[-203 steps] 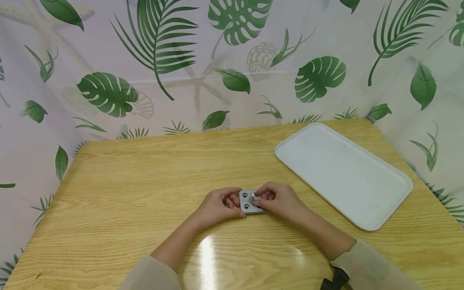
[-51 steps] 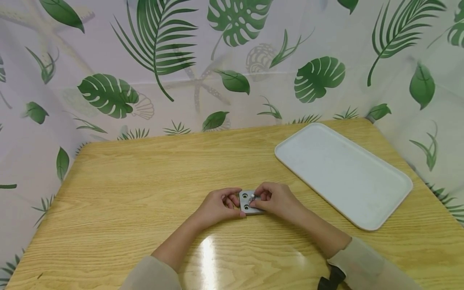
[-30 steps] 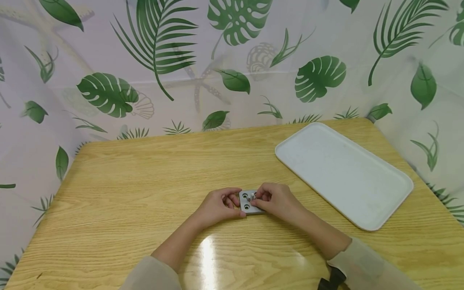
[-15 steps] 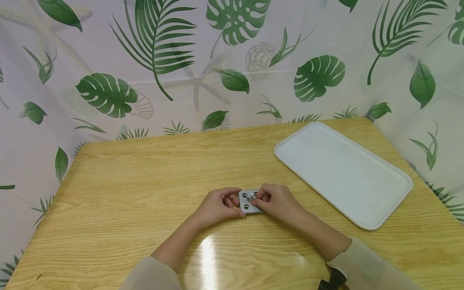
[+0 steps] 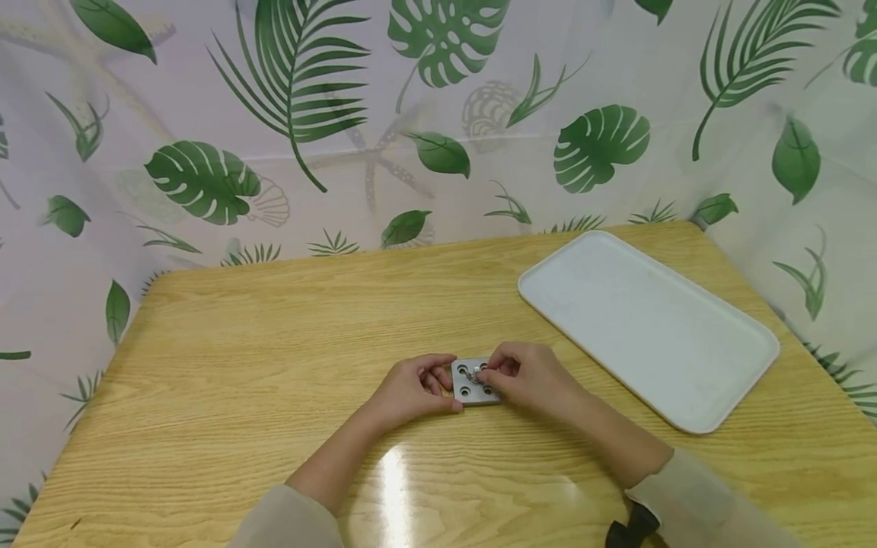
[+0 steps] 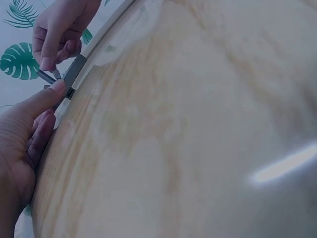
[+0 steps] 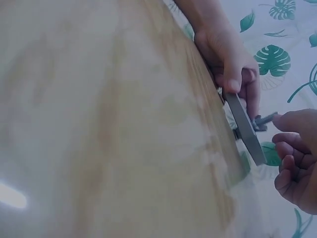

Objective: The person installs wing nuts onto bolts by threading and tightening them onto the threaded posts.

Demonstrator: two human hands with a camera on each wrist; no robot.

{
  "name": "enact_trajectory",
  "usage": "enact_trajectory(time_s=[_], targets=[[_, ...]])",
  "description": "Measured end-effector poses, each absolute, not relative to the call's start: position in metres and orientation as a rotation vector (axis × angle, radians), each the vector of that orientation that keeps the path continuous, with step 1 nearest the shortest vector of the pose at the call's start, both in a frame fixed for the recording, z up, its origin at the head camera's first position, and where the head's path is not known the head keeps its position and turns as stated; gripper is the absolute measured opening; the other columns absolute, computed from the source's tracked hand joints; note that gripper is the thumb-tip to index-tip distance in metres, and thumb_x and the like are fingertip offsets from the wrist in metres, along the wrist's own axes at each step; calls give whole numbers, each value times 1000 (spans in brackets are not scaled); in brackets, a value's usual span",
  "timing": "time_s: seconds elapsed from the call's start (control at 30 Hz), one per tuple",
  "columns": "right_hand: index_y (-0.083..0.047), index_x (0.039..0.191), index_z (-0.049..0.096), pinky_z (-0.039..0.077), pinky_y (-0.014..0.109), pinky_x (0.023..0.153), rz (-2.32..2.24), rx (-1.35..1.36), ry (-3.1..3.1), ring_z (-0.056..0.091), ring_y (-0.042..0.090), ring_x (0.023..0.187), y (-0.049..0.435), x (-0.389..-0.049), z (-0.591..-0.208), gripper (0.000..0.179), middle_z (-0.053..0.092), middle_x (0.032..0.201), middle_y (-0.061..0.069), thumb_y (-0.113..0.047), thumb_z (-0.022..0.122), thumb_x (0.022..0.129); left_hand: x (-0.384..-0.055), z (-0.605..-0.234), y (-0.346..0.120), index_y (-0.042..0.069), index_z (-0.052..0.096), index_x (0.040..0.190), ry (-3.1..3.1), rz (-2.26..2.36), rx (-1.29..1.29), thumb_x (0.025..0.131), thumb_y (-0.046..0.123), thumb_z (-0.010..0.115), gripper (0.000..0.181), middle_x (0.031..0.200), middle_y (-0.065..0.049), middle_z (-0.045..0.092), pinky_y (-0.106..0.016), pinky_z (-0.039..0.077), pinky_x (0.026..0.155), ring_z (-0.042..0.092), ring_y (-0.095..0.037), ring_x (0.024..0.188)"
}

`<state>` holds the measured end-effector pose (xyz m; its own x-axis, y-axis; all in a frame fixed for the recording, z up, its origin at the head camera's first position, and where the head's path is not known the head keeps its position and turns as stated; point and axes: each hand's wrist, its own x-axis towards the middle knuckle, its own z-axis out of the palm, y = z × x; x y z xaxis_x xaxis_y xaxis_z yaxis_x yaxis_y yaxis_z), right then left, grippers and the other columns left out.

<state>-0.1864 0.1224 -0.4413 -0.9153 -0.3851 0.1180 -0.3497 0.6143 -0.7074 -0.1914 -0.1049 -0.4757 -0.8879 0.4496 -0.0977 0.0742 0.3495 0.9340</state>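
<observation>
A small grey metal plate (image 5: 474, 399) with a hole near each corner sits at the table's middle. My left hand (image 5: 409, 390) grips its left side, thumb on the near edge and index finger on the far edge. From the plate's centre rises a small metal fitting (image 5: 471, 374) with thin arms, like a wing screw. My right hand (image 5: 533, 379) pinches an arm of it between thumb and index finger. In the right wrist view the thumb meets the end of the fitting's arm (image 7: 269, 118); short dark stubs (image 7: 237, 134) show under the plate (image 7: 245, 130).
A white rectangular tray (image 5: 651, 327) lies at an angle on the right of the wooden table (image 5: 274, 335). A leaf-patterned cloth (image 5: 507, 175) hangs behind and along the sides. A black strap (image 5: 633, 525) hangs by the right sleeve.
The fitting's arms stand at varying angles across the frames as my right fingers work on it. The right hand has just shifted slightly up, uncovering the plate's near right hole. Left hand unmoved.
</observation>
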Motion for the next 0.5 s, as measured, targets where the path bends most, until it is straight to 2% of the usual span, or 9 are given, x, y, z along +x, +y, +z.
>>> enact_trajectory(time_s=[0.17,0.37,0.5], targets=[[-11,78,68,40,21,51,-1184,-739,2840,45,4,57,133,-191,-435,9,56,64,-6,-15,70,85,-191,-475,-104,7,54,133,2256,1569,474,70,18,85,71,90,-1,62,-21,50,66,59,-11,74],[-8,80,68,42,21,54,-1133,-729,2861,47,5,59,145,-198,-425,6,59,67,-5,-9,67,86,-192,-470,-107,3,49,137,2242,1619,461,68,15,86,79,91,-3,63,-22,51,68,60,-12,76],[-5,89,69,46,23,58,-1067,-690,2807,53,8,65,154,-202,-412,9,65,76,0,-11,62,91,-193,-467,-114,5,47,138,2158,1672,386,74,16,81,74,95,-5,62,-24,52,71,61,-14,79]])
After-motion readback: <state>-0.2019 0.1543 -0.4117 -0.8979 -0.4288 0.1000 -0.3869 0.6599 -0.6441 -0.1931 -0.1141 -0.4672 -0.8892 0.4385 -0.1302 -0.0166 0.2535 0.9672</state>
